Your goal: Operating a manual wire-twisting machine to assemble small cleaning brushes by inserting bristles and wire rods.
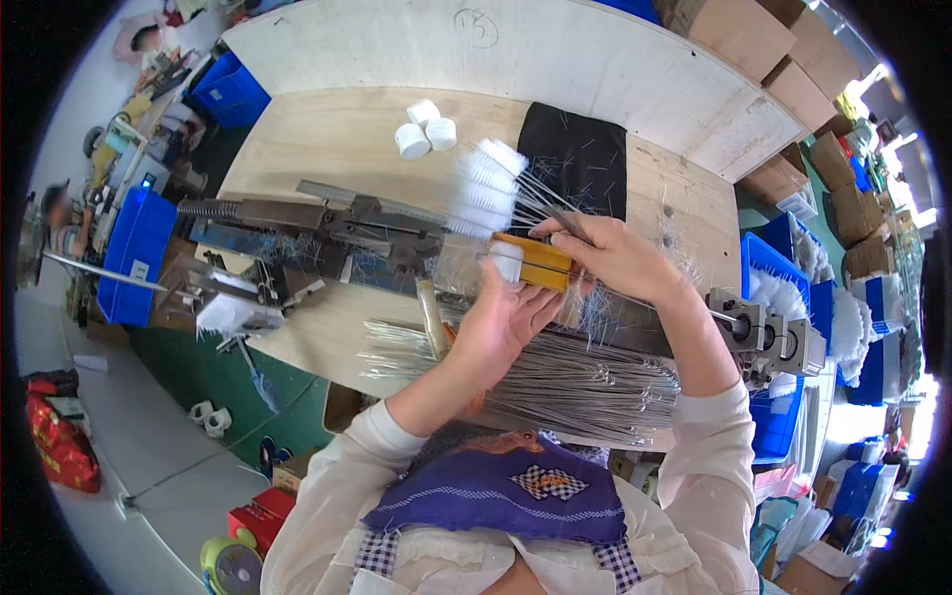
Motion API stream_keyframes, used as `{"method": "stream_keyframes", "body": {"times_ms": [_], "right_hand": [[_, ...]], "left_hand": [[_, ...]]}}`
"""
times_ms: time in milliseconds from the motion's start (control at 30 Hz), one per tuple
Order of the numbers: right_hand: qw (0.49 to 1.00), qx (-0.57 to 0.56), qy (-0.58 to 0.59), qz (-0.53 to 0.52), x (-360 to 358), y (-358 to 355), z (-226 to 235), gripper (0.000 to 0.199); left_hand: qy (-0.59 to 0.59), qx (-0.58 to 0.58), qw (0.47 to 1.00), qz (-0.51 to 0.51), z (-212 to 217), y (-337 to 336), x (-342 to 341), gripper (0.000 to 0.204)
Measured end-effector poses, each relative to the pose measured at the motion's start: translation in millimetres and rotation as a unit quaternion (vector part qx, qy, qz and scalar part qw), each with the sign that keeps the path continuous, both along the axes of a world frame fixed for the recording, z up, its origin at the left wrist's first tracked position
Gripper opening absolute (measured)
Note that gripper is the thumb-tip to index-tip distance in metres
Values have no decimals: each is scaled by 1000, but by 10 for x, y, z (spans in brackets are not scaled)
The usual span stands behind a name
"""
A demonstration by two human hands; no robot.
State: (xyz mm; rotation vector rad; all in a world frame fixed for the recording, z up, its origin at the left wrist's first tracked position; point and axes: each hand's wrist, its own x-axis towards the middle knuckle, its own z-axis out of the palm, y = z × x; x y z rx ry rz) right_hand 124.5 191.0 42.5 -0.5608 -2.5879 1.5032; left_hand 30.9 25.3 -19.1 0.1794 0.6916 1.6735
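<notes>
A yellow, trough-shaped piece sits between my hands at the middle of the bench. My left hand is palm up against its near side, fingers curled along the lower edge and thumb pressing a small bundle of white bristles at its left end. Over the right end reaches my right hand, fingers closed on a dark, flat metal piece, partly hidden by them. A thin wire runs along the yellow piece. Just beyond lie several white bristle brushes, their wire stems pointing right.
Many looped metal wires lie along the near edge. A metal twisting machine stands left, with metal clamp blocks at right. White round tubs and a bristle-strewn black cloth are at the back. Blue bins flank the bench.
</notes>
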Motion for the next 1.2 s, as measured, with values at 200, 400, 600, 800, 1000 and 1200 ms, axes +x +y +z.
{"method": "stream_keyframes", "body": {"times_ms": [200, 400, 600, 800, 1000, 1200], "right_hand": [[930, 353, 26, -99, 40, -350, 118, 33], [901, 398, 164, -55, -246, -722, 105, 25], [937, 326, 125, -35, -292, -435, -15, 13], [927, 356, 114, -31, -139, -439, 44, 16], [894, 393, 217, 18, -191, -761, 96, 17], [944, 265, 166, -110, -127, -580, 277, 18]], "left_hand": [[-161, 60, 985, 33, 243, -117, -313, 78], [-185, 92, 977, 46, 107, -231, -312, 76], [-123, 52, 988, 80, 131, -248, -326, 76], [-98, 57, 991, 70, 146, -222, -338, 75], [-141, 97, 984, 49, -9, -236, -359, 76], [-140, 77, 982, 97, 143, -247, -325, 82]]}}
